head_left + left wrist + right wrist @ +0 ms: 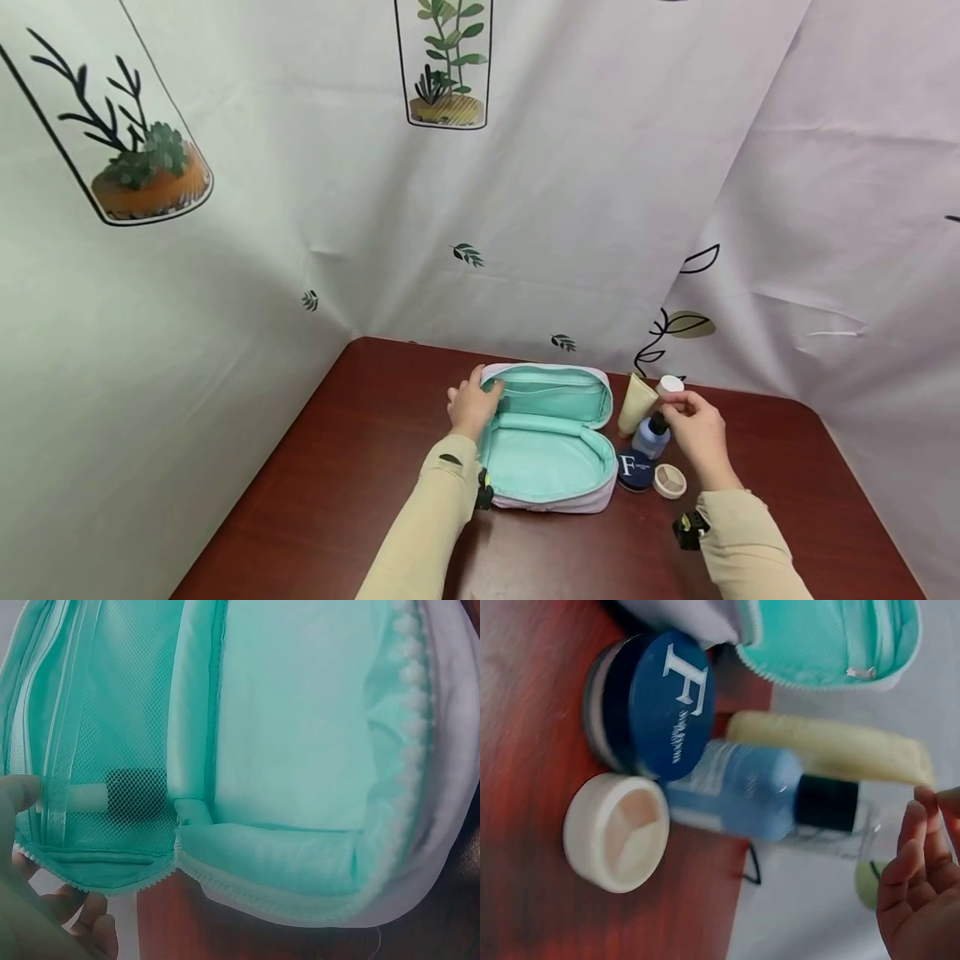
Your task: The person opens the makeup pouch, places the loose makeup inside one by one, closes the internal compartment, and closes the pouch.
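Note:
A cosmetic bag (547,462) with a mint lining lies unzipped, its lid (555,392) standing up at the back. My left hand (474,408) grips the lid's left end, thumb inside the rim and fingers behind. Through the lid's mesh pocket (112,727) shows a small dark-and-pale item (139,795). At the right, my right hand (697,429) pinches the top corner of an upright cream tube (636,406) between thumb and fingertips. Beside the tube stand a blue bottle (650,439) with a black cap and a white-capped bottle (670,385).
A round powder jar (671,705) with a dark blue lid marked F sits in front of the blue bottle, right by the bag. Next to it lies a small round three-shade compact (634,832). A patterned cloth (525,208) hangs behind the dark red table (360,467).

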{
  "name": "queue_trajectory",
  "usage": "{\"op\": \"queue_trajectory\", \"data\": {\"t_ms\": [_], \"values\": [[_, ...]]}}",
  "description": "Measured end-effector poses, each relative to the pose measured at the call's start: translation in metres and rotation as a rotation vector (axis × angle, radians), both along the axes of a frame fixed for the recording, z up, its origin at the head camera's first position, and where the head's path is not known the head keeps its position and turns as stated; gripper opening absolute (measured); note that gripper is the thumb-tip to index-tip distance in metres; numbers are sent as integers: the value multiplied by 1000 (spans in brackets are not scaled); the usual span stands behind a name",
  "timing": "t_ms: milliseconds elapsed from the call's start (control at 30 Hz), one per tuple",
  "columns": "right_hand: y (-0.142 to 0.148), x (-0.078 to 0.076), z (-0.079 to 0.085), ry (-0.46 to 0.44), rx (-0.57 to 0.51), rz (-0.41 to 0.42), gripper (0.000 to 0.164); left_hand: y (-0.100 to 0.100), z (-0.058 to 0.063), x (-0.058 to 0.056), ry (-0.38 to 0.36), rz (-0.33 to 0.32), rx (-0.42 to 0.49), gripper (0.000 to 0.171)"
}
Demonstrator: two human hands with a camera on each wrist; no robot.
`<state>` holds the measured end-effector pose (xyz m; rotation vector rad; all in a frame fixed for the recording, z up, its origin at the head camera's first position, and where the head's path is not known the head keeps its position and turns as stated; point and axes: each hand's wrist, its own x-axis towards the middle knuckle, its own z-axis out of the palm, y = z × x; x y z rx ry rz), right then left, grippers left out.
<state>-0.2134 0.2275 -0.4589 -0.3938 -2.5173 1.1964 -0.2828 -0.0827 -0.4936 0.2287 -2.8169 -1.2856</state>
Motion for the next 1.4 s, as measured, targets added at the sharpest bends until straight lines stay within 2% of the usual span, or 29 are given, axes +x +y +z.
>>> {"op": "queue_trajectory", "data": {"t_ms": [167, 367, 467, 600, 700, 800, 1033, 1133, 1200, 1400], "values": [[14, 13, -15, -121, 127, 34, 16, 1, -1, -1, -6, 0, -33, 58], [31, 28, -41, -284, 139, 89, 23, 1, -3, -3, -12, 14, -38, 58], [37, 29, -54, -349, 142, 160, 34, 0, -3, -2, -12, 18, -39, 58], [40, 31, -66, -415, 174, 255, 56, 0, -1, 0, -13, 20, -25, 58], [39, 33, -69, -420, 206, 270, 56, 0, -1, 2, -13, 22, -12, 58], [37, 34, -69, -407, 196, 244, 48, 0, -2, 3, -8, 22, -3, 58], [37, 36, -67, -383, 77, 143, 43, 0, -2, 2, 4, 16, -10, 58], [36, 38, -63, -304, 0, 52, 36, -1, -2, 2, -1, 11, -13, 58], [33, 37, -58, -231, -45, -38, 33, -1, -3, 3, -1, 18, -16, 57], [20, 26, -26, 40, -150, -260, 31, -1, -3, 2, 0, 22, -11, 57]]}}
